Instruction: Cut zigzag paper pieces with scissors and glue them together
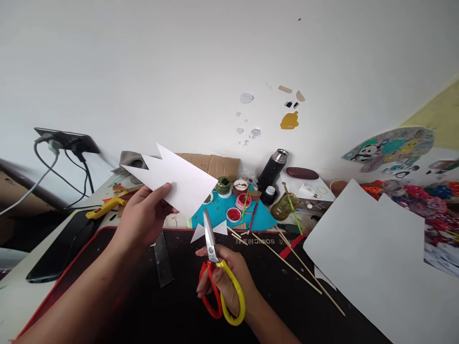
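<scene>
A piece of white paper [175,179] with zigzag points cut along its left end is pinched in my left hand [148,210], thumb on top. It is held up above the desk, tilted. My right hand [233,277] grips a pair of scissors [211,251] with one red and one yellow handle loop. Their blades point up and look closed, just below the paper and apart from it. Small white paper triangles [220,228] lie on the mat behind the blades. A clear ruler [163,263] rests on the mat below my left hand.
Open paint jars [234,215] stand on blue paper at the back, near a black thermos [273,168] and brushes. Wooden sticks [287,263] and a large white sheet [373,258] lie to the right. At left are a phone [59,248], a yellow glue gun [105,209] and cables.
</scene>
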`<action>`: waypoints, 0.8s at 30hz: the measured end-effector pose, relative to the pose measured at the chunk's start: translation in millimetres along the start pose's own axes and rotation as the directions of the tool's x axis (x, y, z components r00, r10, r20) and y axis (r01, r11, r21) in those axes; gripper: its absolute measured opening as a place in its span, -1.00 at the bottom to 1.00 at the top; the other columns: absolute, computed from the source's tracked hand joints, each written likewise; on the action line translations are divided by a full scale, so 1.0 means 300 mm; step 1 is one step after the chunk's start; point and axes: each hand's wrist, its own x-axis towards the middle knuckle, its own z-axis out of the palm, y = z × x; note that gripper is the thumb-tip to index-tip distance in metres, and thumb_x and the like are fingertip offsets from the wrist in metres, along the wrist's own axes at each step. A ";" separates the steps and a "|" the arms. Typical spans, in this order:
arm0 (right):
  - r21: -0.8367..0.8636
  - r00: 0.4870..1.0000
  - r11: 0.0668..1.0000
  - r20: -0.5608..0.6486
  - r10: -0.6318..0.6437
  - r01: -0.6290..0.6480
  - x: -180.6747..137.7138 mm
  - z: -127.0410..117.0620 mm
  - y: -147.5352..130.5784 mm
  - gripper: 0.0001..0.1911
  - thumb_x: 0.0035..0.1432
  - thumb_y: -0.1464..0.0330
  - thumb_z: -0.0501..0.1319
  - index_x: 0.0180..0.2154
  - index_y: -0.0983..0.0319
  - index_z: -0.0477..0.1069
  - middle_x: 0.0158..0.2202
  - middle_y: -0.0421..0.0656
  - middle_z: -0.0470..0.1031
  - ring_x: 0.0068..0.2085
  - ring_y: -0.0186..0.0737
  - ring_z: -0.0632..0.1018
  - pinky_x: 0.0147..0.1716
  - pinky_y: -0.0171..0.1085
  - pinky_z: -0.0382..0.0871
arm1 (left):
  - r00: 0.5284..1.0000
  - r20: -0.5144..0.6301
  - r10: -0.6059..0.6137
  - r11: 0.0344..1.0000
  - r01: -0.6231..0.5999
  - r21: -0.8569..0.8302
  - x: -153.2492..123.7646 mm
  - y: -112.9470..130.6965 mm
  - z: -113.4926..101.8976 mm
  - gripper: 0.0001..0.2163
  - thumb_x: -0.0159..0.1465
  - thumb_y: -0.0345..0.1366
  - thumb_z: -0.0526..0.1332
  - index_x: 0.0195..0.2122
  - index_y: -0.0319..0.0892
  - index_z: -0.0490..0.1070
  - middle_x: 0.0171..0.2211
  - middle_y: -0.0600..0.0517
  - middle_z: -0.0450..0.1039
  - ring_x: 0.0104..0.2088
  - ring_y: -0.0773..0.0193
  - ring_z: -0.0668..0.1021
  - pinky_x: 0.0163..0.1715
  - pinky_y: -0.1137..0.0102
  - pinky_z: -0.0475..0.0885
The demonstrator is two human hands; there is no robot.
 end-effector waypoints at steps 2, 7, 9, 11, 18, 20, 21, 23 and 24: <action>0.007 1.000 1.000 0.010 0.017 -0.017 -0.003 0.004 0.000 0.08 -0.06 -0.44 0.41 0.10 0.34 0.57 -0.49 -0.10 0.61 -0.53 -0.19 0.62 -0.44 -0.27 0.56 | 1.000 -0.008 0.009 1.000 -0.009 -0.006 -0.003 0.000 0.003 -0.67 0.01 -0.23 0.62 -0.26 -0.21 0.62 -0.30 0.00 0.66 -0.40 0.27 0.61 -0.52 0.47 0.51; -0.007 0.999 1.000 0.039 0.018 -0.018 -0.008 0.011 -0.002 0.13 -0.11 -0.47 0.40 0.13 0.34 0.57 -0.47 -0.10 0.62 -0.52 -0.20 0.62 -0.43 -0.27 0.57 | 1.000 -0.010 0.021 1.000 -0.021 -0.003 -0.007 -0.005 0.006 -0.66 0.02 -0.21 0.62 -0.25 -0.19 0.61 -0.30 0.01 0.67 -0.44 0.28 0.59 -0.54 0.46 0.47; -0.020 0.999 0.999 0.043 0.027 -0.026 -0.009 0.013 -0.003 0.13 -0.11 -0.47 0.39 0.13 0.33 0.58 -0.47 -0.11 0.62 -0.53 -0.21 0.62 -0.43 -0.27 0.57 | 1.000 -0.009 0.022 1.000 -0.022 0.001 -0.006 -0.007 0.006 -0.66 0.02 -0.22 0.62 -0.25 -0.19 0.60 -0.34 0.04 0.64 -0.50 0.33 0.54 -0.60 0.48 0.42; -0.025 0.998 0.999 0.045 0.034 -0.033 -0.009 0.012 -0.005 0.14 -0.12 -0.47 0.39 0.14 0.32 0.58 -0.46 -0.11 0.62 -0.53 -0.22 0.61 -0.42 -0.26 0.58 | 1.000 -0.010 0.024 1.000 -0.024 0.005 -0.006 -0.009 0.006 -0.66 0.01 -0.23 0.62 -0.26 -0.19 0.58 -0.36 0.06 0.63 -0.51 0.34 0.53 -0.63 0.50 0.41; -0.008 0.998 1.000 0.059 0.017 -0.016 -0.009 0.008 0.003 0.13 -0.14 -0.45 0.42 0.16 0.29 0.61 -0.46 -0.11 0.62 -0.52 -0.22 0.61 -0.39 -0.25 0.60 | 0.998 -0.013 0.056 0.998 -0.055 0.025 -0.006 -0.014 0.000 -0.66 0.04 -0.25 0.59 -0.22 -0.19 0.56 -0.29 0.06 0.62 -0.46 0.32 0.57 -0.61 0.50 0.46; -0.015 0.998 1.000 0.069 0.005 -0.004 -0.012 0.007 0.008 0.11 -0.12 -0.44 0.42 0.17 0.28 0.61 -0.46 -0.11 0.63 -0.52 -0.22 0.61 -0.40 -0.27 0.59 | 0.998 -0.007 0.059 0.998 -0.059 0.029 -0.008 -0.014 0.000 -0.66 0.06 -0.25 0.59 -0.22 -0.20 0.56 -0.29 0.06 0.62 -0.44 0.31 0.58 -0.61 0.49 0.46; -0.021 0.997 1.000 0.075 -0.003 0.005 -0.013 0.007 0.012 0.10 -0.11 -0.43 0.43 0.17 0.27 0.61 -0.45 -0.11 0.63 -0.51 -0.22 0.62 -0.40 -0.28 0.59 | 0.998 -0.002 0.061 0.998 -0.061 0.028 -0.009 -0.013 0.001 -0.66 0.06 -0.25 0.60 -0.21 -0.20 0.56 -0.28 0.05 0.62 -0.44 0.31 0.58 -0.60 0.49 0.46; -0.029 0.996 0.999 0.088 -0.018 0.020 -0.015 0.005 0.018 0.07 -0.09 -0.41 0.44 0.18 0.27 0.61 -0.45 -0.12 0.64 -0.51 -0.22 0.62 -0.40 -0.29 0.58 | 0.998 0.006 0.065 0.998 -0.065 0.023 -0.012 -0.011 0.002 -0.65 0.05 -0.25 0.61 -0.21 -0.21 0.56 -0.27 0.04 0.62 -0.43 0.30 0.58 -0.60 0.48 0.46; -0.026 0.995 0.999 0.096 -0.020 0.022 -0.015 0.003 0.020 0.08 -0.09 -0.40 0.45 0.19 0.27 0.60 -0.46 -0.12 0.64 -0.51 -0.20 0.63 -0.40 -0.28 0.58 | 0.998 0.008 0.065 0.998 -0.065 0.020 -0.013 -0.009 0.002 -0.65 0.05 -0.25 0.62 -0.22 -0.21 0.57 -0.27 0.03 0.62 -0.43 0.30 0.58 -0.60 0.47 0.46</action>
